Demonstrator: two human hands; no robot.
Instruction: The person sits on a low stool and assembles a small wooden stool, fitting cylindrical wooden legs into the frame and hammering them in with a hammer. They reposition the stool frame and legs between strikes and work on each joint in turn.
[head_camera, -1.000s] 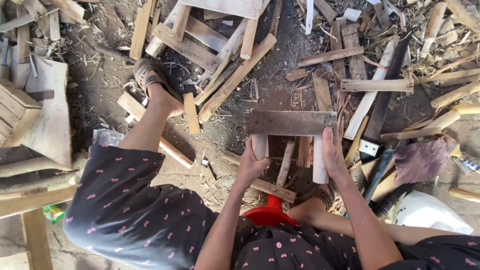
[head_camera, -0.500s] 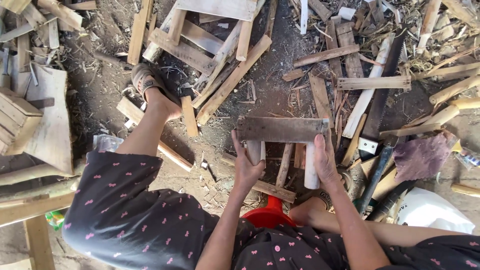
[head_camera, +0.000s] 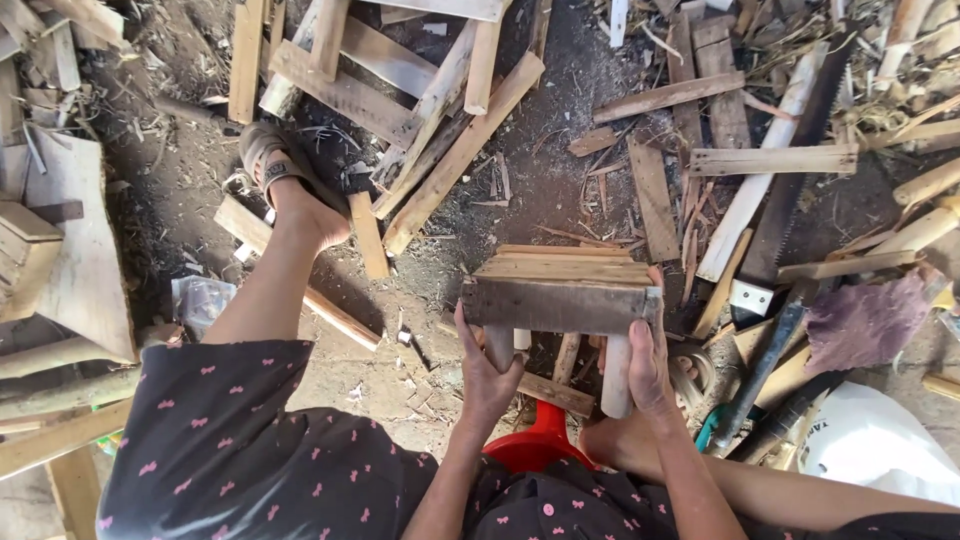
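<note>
The left hand (head_camera: 487, 365) grips one leg of a little wooden stool (head_camera: 560, 290). The right hand (head_camera: 642, 365) grips the other leg. The stool sits just above both hands, its long side running left to right. A saw (head_camera: 795, 170) lies right of the stool.

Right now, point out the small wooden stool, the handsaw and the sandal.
small wooden stool (head_camera: 560, 305), head view, dark side rail.
handsaw (head_camera: 800, 170), head view, middle of blade.
sandal (head_camera: 275, 160), head view, strap over foot.
</note>
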